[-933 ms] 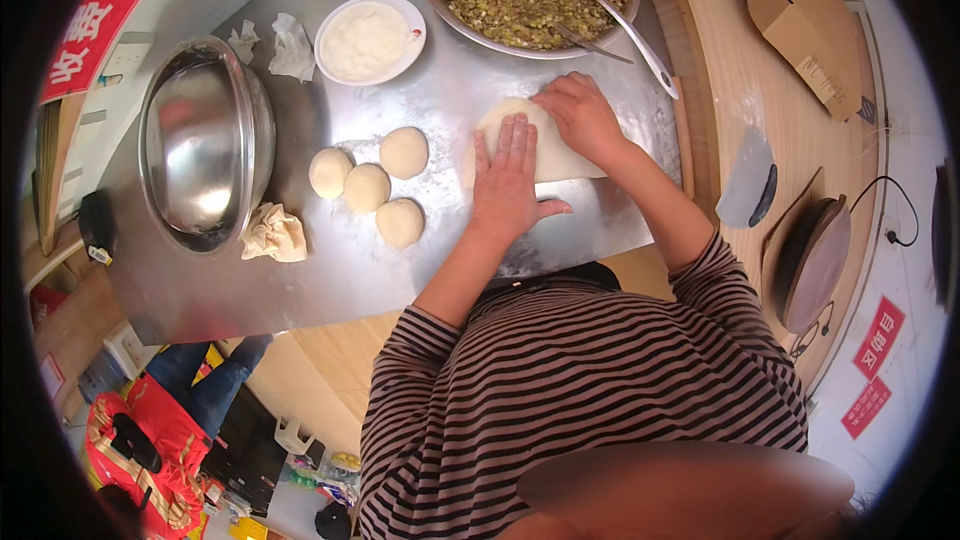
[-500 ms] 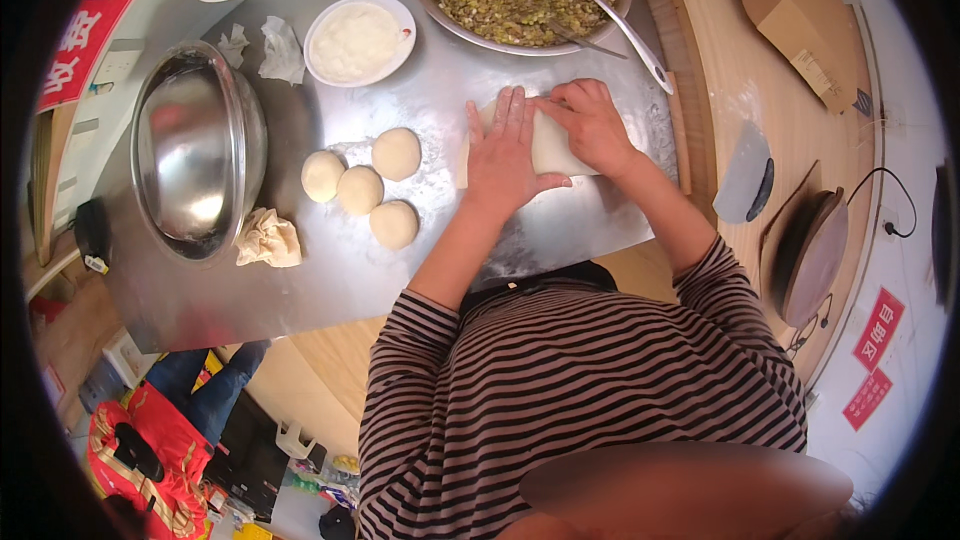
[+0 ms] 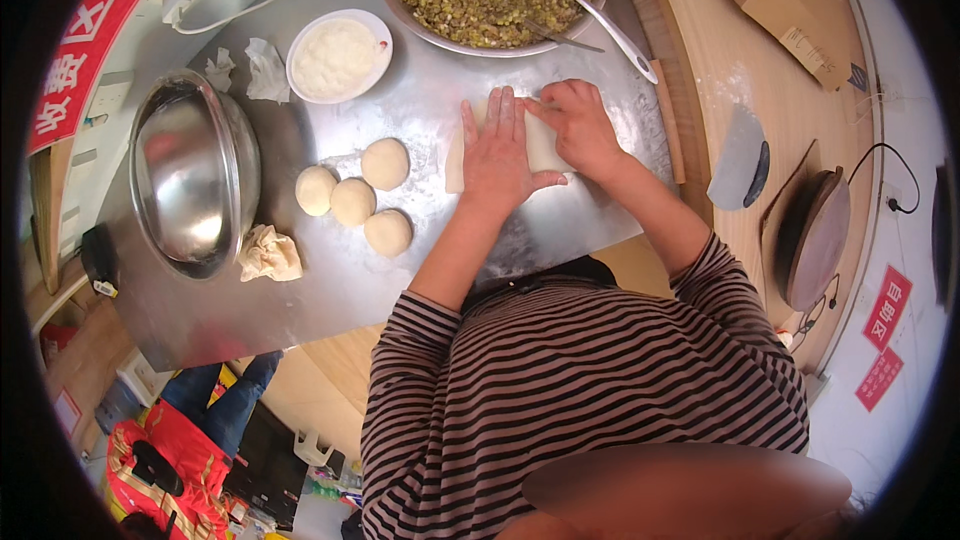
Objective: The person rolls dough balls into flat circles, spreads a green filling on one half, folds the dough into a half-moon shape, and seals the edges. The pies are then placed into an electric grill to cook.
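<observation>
A flattened white sheet of dough (image 3: 541, 148) lies on the steel tabletop under both hands. My left hand (image 3: 497, 157) rests palm down on it, fingers stretched forward and the thumb out to the right. At the sheet's far right edge, the curled fingers of my right hand (image 3: 582, 132) pinch the dough; the thumb and index finger point toward my left fingertips. Left of my hands sit several round dough balls, one of them this dough ball (image 3: 384, 163). Beyond the sheet stands a large metal bowl (image 3: 420, 28) of chopped green-and-brown filling, with a spoon (image 3: 610, 25) in it.
A white bowl of pale paste (image 3: 384, 62) and crumpled tissue (image 3: 266, 72) lie at the far left. A big steel basin (image 3: 190, 180) stands farther left, beside a crumpled cloth (image 3: 270, 254). A scraper (image 3: 738, 165) and round griddle (image 3: 820, 240) are on the right. Someone in red is lower left.
The whole view has shifted slightly, so the table items sit a little farther left. Both hands stay on the dough sheet in nearly the same pose.
</observation>
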The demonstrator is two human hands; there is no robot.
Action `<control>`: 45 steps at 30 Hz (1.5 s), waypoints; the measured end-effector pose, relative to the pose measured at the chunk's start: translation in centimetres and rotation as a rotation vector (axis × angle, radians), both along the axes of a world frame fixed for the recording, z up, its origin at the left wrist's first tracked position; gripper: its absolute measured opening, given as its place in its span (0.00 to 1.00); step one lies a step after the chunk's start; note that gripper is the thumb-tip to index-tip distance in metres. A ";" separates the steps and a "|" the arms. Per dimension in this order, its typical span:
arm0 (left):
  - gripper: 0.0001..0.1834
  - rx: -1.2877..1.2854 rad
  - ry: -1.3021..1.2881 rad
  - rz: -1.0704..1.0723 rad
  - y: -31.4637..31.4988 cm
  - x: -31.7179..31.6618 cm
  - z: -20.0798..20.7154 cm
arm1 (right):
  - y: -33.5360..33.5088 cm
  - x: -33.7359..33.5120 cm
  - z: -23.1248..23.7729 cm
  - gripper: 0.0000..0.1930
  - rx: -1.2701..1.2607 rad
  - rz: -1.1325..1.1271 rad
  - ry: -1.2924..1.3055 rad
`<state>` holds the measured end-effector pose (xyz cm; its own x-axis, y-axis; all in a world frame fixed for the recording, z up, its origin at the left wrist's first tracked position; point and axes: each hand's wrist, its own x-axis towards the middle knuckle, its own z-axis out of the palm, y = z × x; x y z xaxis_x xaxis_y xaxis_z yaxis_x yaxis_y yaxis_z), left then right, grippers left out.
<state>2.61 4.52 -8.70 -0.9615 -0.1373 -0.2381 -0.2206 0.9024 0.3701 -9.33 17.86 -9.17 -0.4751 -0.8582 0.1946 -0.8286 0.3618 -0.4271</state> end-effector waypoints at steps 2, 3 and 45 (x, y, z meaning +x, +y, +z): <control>0.69 -0.009 0.005 0.004 0.0 -0.2 0.1 | 0.2 0.0 0.0 0.23 -0.017 -0.021 0.015; 0.69 -0.001 0.023 0.010 0.0 -0.2 0.2 | 0.2 -0.1 0.1 0.23 -0.007 -0.019 0.040; 0.66 -0.033 0.071 0.100 -1.6 1.7 1.2 | 0.7 1.1 0.0 0.22 -0.316 -0.182 -0.092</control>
